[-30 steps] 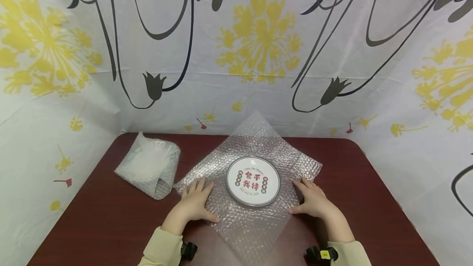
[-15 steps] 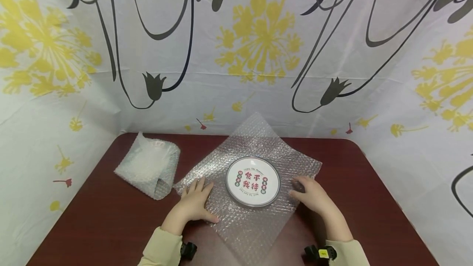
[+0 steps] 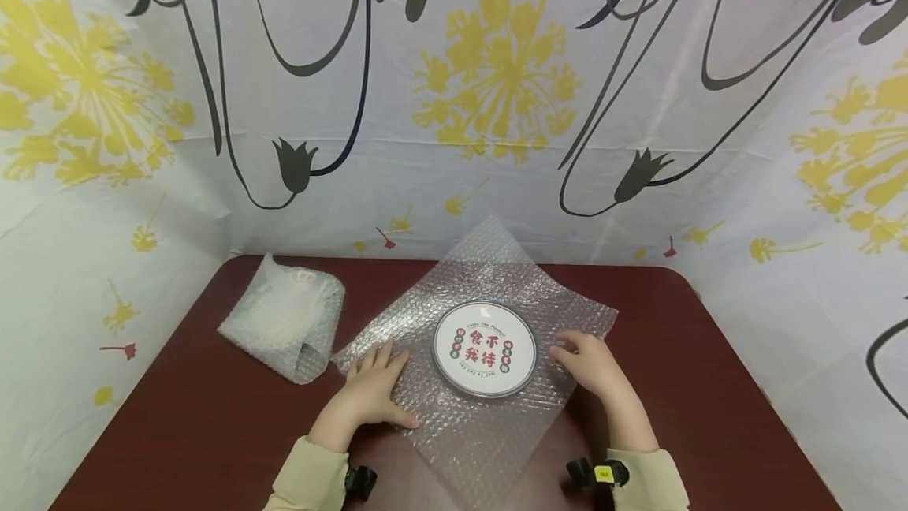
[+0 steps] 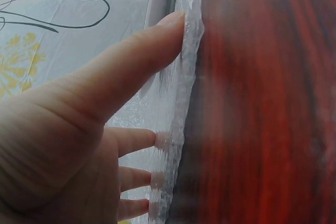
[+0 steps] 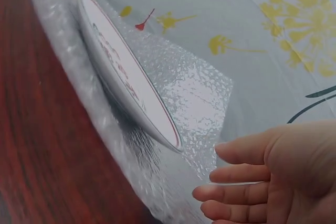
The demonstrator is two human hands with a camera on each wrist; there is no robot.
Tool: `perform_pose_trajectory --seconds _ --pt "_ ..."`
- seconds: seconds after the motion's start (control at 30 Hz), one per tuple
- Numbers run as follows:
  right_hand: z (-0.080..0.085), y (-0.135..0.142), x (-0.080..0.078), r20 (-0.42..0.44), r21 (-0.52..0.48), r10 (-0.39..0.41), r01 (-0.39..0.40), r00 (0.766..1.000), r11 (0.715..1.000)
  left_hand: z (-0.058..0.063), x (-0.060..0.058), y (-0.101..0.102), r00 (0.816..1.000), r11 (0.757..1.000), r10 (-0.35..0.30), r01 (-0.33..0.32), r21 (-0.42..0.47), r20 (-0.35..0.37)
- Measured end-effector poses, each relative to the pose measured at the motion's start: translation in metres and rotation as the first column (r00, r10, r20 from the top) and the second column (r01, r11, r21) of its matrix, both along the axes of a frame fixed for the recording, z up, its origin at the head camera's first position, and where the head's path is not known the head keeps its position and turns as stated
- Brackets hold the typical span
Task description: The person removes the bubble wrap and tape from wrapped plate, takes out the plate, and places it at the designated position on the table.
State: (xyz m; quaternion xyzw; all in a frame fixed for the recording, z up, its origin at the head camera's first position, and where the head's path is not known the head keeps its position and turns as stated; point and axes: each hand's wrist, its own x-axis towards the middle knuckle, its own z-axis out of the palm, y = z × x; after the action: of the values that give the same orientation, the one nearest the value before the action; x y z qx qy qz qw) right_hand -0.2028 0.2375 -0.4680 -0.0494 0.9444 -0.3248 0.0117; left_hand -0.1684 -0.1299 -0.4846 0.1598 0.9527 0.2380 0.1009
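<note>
A round white plate (image 3: 485, 348) with red characters and a dark rim lies face up on a sheet of bubble wrap (image 3: 475, 440), turned corner-forward on the table. My left hand (image 3: 372, 393) rests spread on the sheet's left side; in the left wrist view its thumb (image 4: 152, 51) and fingertips press the wrap near its edge. Just off the plate's right rim is my right hand (image 3: 590, 361), fingers relaxed and holding nothing. The right wrist view shows this right hand (image 5: 262, 182) over the wrap, with the plate (image 5: 128, 72) in front of its fingertips.
A bubble-wrapped bundle (image 3: 287, 318) sits at the back left of the dark red table (image 3: 213, 432). Behind the table hangs a white cloth (image 3: 397, 109) printed with flowers, and the wrap's far corner leans against it. A black camera is strapped at each wrist.
My right hand has lifted off the wrap's right side and shifted left toward the plate. The left hand, the plate and the bundle stay where they were.
</note>
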Motion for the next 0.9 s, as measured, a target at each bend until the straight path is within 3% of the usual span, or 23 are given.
perform_pose_trajectory --seconds 0.23,0.63,0.9 --pt "-0.003 -0.007 -0.004 0.136 -0.116 -0.050 0.066 0.989 0.991 -0.001 0.000 0.000 1.000 1.000 -0.004 0.004 -0.010 -0.003" --pt "-0.017 -0.015 -0.013 0.182 -0.222 -0.020 0.060 0.983 0.973 0.001 0.001 0.000 1.000 1.000 0.004 -0.004 0.005 0.008" --pt "-0.022 -0.019 -0.012 0.174 -0.232 -0.044 0.084 0.984 0.969 0.003 0.002 0.001 1.000 1.000 0.006 -0.006 0.008 -0.002"
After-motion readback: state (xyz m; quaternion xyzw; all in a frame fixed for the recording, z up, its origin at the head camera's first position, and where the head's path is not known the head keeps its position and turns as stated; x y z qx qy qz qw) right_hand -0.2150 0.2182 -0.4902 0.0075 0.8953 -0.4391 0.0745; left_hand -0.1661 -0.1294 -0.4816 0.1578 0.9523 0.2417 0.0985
